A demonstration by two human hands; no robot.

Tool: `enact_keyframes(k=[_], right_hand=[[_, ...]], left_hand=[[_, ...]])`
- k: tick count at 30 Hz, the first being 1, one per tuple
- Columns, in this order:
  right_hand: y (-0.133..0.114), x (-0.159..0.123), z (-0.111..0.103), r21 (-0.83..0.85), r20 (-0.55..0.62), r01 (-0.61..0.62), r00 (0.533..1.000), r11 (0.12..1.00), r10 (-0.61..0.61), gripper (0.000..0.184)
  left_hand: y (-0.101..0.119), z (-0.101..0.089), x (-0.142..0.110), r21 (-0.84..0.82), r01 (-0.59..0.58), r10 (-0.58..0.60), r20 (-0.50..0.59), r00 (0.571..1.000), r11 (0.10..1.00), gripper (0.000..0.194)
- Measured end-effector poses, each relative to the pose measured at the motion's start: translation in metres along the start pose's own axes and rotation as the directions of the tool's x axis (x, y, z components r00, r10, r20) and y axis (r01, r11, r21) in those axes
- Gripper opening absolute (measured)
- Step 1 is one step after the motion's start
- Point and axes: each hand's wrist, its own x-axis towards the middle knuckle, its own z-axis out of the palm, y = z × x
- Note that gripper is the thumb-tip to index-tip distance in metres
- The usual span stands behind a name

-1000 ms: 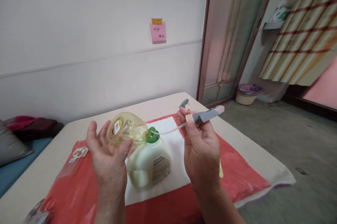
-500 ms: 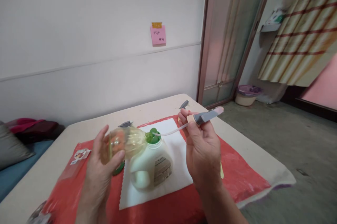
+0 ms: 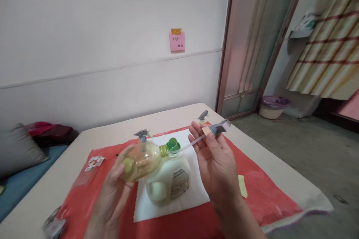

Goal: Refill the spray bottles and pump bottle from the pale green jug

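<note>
Wall (image 3: 112,18): pale, behind the table, with a pink note (image 3: 177,42) taped up.
Table (image 3: 269,149): cream top, partly covered by a red sheet (image 3: 263,194).
White cloth (image 3: 141,209): on the red sheet, under the jug.
Jug (image 3: 158,190): upright, green at its mouth.
Left hand (image 3: 112,190): fingers and thumb clamped around the yellow bottle's base.
Yellow bottle (image 3: 144,160): see-through, tipped sideways above the jug, neck toward the right hand.
Right hand (image 3: 220,162): palm up, thumb and fingers closed on the spray head.
Spray head (image 3: 217,128): its tube (image 3: 193,143) reaches the yellow bottle's mouth.
</note>
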Motion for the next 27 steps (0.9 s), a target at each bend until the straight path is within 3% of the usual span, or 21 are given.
enact_keyframes(k=[5, 9, 19, 23, 27], right_hand=[[0.003, -0.006, 0.0, -0.091, 0.206, -0.148, 0.965, 0.985, 0.164, 0.029], [0.002, -0.007, -0.005, -0.143, 0.335, -0.144, 0.924, 0.979, 0.184, 0.035], [0.005, -0.003, -0.009, -0.047, 0.393, -0.122, 0.91, 0.991, 0.131, 0.037], [0.004, -0.004, -0.009, 0.078, 0.39, -0.118, 0.917, 0.99, 0.078, 0.039], [0.004, -0.005, -0.012, 0.119, 0.362, -0.097, 0.931, 0.988, 0.048, 0.042]], left_hand=[[-0.007, 0.025, -0.016, -0.072, 0.029, -0.025, 0.067, 0.997, 0.997, 0.053], [-0.014, 0.041, -0.027, -0.069, -0.002, 0.009, 0.09, 0.996, 0.998, 0.05], [-0.009, 0.057, -0.039, -0.12, 0.05, -0.049, 0.009, 0.999, 0.992, 0.055], [-0.009, 0.062, -0.039, -0.16, 0.115, -0.113, 0.022, 0.993, 0.98, 0.061], [-0.006, 0.068, -0.04, -0.163, 0.14, -0.131, 0.067, 0.989, 0.977, 0.055]])
